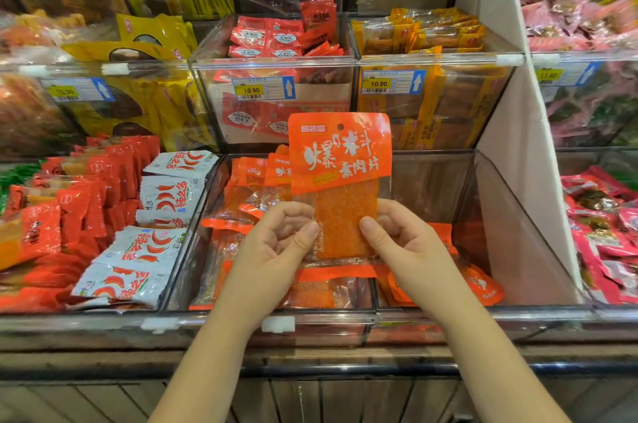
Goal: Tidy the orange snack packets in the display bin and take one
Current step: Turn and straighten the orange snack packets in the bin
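An orange snack packet (pixel 340 160) with white lettering stands upright above the clear display bin (pixel 511 225). My left hand (pixel 276 243) pinches its lower left edge and my right hand (pixel 400 239) pinches its lower right edge, thumbs on the front. Below and behind it, several more orange packets (pixel 248 187) lie in the bin, some standing at the back left, others flat on the bottom. The bin's right half holds only a few packets (pixel 483 284).
To the left is a bin with red packets (pixel 79 208) and white chilli packets (pixel 165 194). Pink packets (pixel 600 236) fill the bin on the right. Upper bins hold red (pixel 279 39) and yellow packets (pixel 431 32) with price labels. A wooden counter edge (pixel 103 360) runs below.
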